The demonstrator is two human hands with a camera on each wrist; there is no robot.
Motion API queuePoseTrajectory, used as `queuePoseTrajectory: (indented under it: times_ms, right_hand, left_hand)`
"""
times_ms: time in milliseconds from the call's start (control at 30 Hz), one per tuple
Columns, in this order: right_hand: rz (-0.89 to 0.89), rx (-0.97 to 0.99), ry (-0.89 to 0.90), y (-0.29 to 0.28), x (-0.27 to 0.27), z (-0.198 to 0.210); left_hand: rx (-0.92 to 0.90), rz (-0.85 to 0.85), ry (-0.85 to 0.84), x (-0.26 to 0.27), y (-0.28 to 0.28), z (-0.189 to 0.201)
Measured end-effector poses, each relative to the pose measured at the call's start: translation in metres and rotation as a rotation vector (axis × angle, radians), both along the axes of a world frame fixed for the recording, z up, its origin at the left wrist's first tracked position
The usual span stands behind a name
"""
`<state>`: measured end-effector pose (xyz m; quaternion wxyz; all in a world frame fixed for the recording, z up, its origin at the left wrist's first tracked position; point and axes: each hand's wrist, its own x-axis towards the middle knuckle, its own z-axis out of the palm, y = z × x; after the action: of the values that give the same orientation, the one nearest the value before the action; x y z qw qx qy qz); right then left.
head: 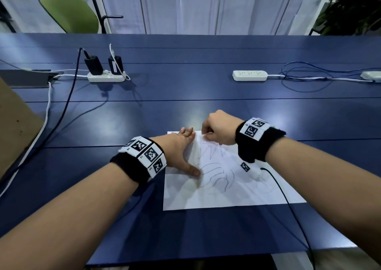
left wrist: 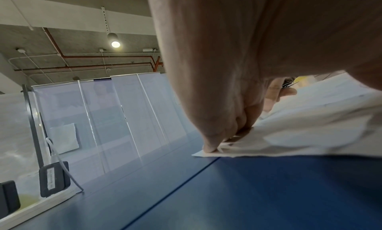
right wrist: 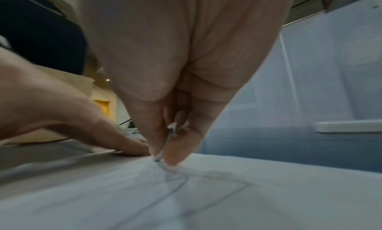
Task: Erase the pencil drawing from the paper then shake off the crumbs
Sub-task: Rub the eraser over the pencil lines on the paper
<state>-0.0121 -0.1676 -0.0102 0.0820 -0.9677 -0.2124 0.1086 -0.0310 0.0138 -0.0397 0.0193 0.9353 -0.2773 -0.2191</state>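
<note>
Flat on the blue bench, thin paper will buckle easily: left hand presses it, fingers straight; right hand pinches what looks like an eraser at the far edge.

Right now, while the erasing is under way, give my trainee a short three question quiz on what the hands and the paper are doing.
1. True or false: the left hand lies flat on the paper.
2. The right hand pinches: A) a pencil, B) a small eraser, C) a cable.
3. Fill in: pencil lines are still visible near the ____ thumb.

Key: 1 true; 2 B; 3 left.
</note>
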Motion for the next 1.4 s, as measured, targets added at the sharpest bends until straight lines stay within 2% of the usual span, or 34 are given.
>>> queuePoseTrajectory:
  times_ms: [200,433,700,900,1133,1300,1400]
  right_hand:
    - [0.219,-0.039,0.039,0.0,-0.042,-0.012]
    - [0.003,0.006,0.008,0.003,0.001,0.002]
    - [0.198,0.011,0.062,0.001,-0.035,-0.007]
    - [0.002,0.035,-0.008,0.002,0.005,0.003]
    - [0.182,0.018,0.085,0.0,-0.034,-0.004]
    - [0.026,0.013,0.006,-0.001,0.005,-0.006]
    - [0.021,0.015,-0.006,-0.001,0.009,-0.008]
  left_hand:
    - [0.007,-0.019,0.009,0.0,-0.002,0.0]
    - [0.004,-0.011,0.0,-0.001,-0.001,0.002]
    - [0.009,-0.01,0.013,-0.001,-0.003,0.002]
    - [0.015,-0.002,-0.001,0.001,-0.002,0.001]
    - [0.026,-0.002,0.021,0.0,-0.005,0.002]
    - [0.027,-0.003,0.013,0.0,-0.004,0.002]
    - [0.022,0.004,0.016,0.001,-0.002,0.0]
